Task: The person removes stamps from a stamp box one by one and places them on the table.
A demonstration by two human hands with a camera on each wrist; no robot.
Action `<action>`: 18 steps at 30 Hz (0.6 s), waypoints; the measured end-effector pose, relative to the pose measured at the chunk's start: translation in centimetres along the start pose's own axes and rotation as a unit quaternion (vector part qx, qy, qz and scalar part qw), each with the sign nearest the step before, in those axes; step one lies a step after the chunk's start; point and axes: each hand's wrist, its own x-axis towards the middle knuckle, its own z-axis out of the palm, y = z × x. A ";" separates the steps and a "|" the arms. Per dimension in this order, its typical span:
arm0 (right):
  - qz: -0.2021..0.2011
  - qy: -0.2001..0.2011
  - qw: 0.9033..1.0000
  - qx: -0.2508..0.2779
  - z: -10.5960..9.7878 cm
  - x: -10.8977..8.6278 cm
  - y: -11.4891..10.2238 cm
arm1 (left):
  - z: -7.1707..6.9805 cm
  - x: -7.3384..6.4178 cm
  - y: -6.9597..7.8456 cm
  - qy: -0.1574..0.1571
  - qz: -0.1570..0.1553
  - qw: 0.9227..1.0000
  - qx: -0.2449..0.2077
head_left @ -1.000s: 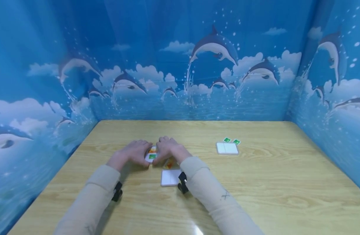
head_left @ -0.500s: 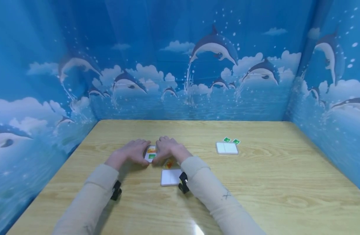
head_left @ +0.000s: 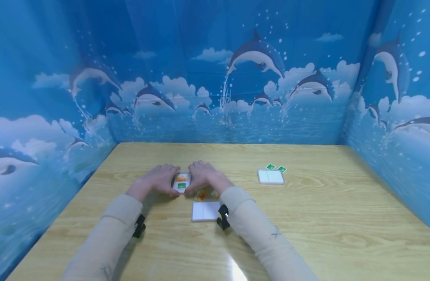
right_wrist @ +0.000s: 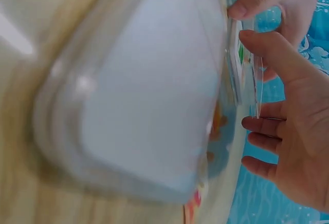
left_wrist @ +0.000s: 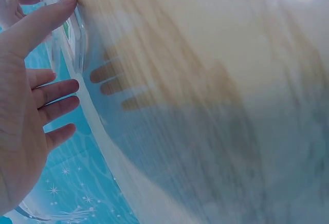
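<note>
In the head view a small white case (head_left: 176,187) holds an orange picture card (head_left: 181,178) and a green one (head_left: 181,186). My left hand (head_left: 158,180) is at its left side, my right hand (head_left: 202,177) at its right. The right wrist view shows a thin clear cover (right_wrist: 258,90) close over the case (right_wrist: 234,62), between the thumb and fingers of my right hand. From the left wrist, the thumb (left_wrist: 56,14) of my left hand reaches the near edge of the clear cover (left_wrist: 54,54), with a finger at its far edge.
Near my right wrist lies a white two-part case (head_left: 202,211), with orange picture cards (head_left: 202,194) behind it. Another white case (head_left: 270,176) is farther right, beside a green card (head_left: 270,166) and a second green card (head_left: 282,169). A dolphin-print curtain (head_left: 215,117) backs the wooden table.
My right hand and forearm have shifted slightly to the right, showing more of the case between my hands and of the white case near my wrist. The left hand has hardly moved.
</note>
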 end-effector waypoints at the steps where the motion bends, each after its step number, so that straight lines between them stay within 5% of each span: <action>1: 0.000 0.004 1.000 -0.003 -0.1 -0.1 0.1 | 0.0 0.0 0.0 0.002 0.001 1.000 0.000; 11: 0.017 0.012 1.000 0.019 -0.7 -1.3 2.7 | 0.3 -0.1 -0.3 0.035 0.013 0.999 0.030; 18: 0.041 0.031 0.998 0.021 -0.3 -2.0 5.4 | 0.5 0.1 -0.2 0.025 0.004 0.999 0.029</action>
